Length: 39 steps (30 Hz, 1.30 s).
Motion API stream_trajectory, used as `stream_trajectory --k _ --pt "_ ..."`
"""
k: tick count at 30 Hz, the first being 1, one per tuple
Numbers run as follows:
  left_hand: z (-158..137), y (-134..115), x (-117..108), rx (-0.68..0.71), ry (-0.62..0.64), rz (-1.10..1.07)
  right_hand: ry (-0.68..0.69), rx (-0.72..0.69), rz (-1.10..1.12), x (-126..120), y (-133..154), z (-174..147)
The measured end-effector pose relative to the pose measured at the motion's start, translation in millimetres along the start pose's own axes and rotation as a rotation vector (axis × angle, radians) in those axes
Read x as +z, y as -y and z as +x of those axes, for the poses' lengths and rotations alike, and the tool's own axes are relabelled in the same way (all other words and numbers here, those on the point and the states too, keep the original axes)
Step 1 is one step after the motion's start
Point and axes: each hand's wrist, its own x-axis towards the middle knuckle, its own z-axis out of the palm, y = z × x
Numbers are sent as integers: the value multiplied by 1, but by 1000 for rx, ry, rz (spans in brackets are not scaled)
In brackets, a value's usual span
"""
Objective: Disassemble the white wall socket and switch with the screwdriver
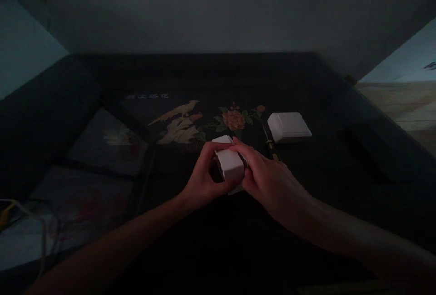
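A small white cardboard box [230, 164] is held between both hands above a dark table [306, 186]. My left hand [202, 181] grips its left side, fingers curled over the top edge. My right hand [269, 177] holds its right side, fingertips on the top flap. A flap of the box stands slightly up at the far end. The scene is dim.
A white square switch plate [289, 126] lies to the right beyond the hands, with a thin screwdriver [269, 142] beside it. The tabletop carries a bird and flower picture [204, 120]. A dark flat object [374, 149] sits at the right; cables [20, 213] at the left.
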Motion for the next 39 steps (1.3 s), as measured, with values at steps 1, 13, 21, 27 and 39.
stream_trajectory --k 1,13,21,27,39 --pt "-1 1 0 16 -4 29 -3 25 20 0 0 -1" --pt "-4 8 -2 146 -68 241 3 119 205 -5 1 0" --pt "-2 5 -2 89 -46 22 103 98 386 -34 2 -5" --pt "1 -1 -6 -55 -48 -199 114 103 411 -37 -12 1" --pt "0 -44 3 -170 -305 -508 159 293 1238 7 -9 4"
